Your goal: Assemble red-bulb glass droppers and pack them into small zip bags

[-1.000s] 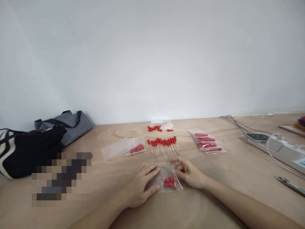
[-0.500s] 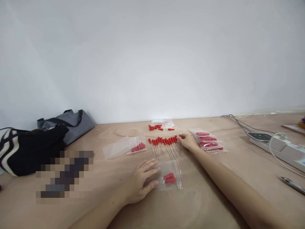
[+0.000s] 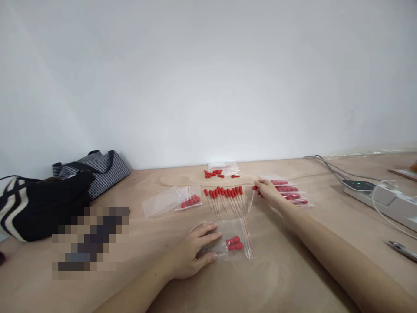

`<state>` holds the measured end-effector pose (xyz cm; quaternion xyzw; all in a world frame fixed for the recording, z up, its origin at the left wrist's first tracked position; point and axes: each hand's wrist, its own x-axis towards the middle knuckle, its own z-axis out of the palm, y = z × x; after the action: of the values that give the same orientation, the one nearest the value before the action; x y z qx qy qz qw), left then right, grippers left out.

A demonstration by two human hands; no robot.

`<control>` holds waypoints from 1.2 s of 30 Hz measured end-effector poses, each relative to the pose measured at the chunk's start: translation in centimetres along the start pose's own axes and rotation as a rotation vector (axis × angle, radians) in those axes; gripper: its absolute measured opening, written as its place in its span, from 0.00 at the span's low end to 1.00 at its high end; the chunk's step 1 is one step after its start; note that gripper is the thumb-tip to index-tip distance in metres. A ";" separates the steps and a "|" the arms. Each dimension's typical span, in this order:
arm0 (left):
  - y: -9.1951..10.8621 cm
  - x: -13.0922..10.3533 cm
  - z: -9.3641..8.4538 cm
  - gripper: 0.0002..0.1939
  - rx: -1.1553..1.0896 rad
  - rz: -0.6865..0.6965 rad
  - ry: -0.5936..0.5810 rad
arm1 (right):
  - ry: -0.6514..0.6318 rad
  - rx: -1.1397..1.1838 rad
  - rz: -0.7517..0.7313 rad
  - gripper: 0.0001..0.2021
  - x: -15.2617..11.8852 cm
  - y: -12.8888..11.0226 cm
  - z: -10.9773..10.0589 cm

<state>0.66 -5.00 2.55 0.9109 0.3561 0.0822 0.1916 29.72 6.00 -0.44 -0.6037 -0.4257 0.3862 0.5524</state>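
My right hand [image 3: 267, 191] is closed on the red bulb of a dropper [image 3: 251, 201], whose thin clear tube points down toward the table. It is just right of a row of several red-bulbed droppers [image 3: 231, 196]. My left hand [image 3: 198, 250] lies with fingers outstretched on the left part of a clear zip bag [image 3: 235, 226]. Inside that bag are two droppers with red bulbs [image 3: 235, 243], lying side by side. Beyond my right hand, several filled zip bags [image 3: 289, 196] overlap in a stack.
Loose red bulbs [image 3: 213, 174] and thin tubes [image 3: 232, 171] lie near the wall. Left of the row are flat bags [image 3: 163, 201] and a bag with bulbs [image 3: 191, 201]. A power strip [image 3: 384, 204] and pen [image 3: 404, 251] are at right, cloth bags [image 3: 91, 174] at left.
My right hand has drawn one dropper away from the right end of the row, moving rightward. My left hand stays on the zip bag.
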 end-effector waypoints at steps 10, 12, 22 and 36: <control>0.1 0.1 0.0 0.22 0.024 -0.014 -0.004 | 0.107 0.308 0.030 0.13 -8.2 1.6 -1.0; 0.0 0.1 0.1 0.22 0.023 -0.004 0.006 | 0.085 0.336 0.039 0.14 -8.9 1.6 -0.2; 0.1 0.1 0.2 0.27 0.039 -0.038 -0.002 | -0.121 0.497 0.143 0.16 -11.8 0.9 1.9; 0.2 0.2 0.3 0.28 0.031 -0.025 0.032 | -0.340 -0.297 -0.335 0.10 -11.0 1.8 2.4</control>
<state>0.96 -5.07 2.35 0.9078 0.3717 0.0889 0.1729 23.94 -3.58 -2.52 -0.5258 -0.6580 0.3185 0.4348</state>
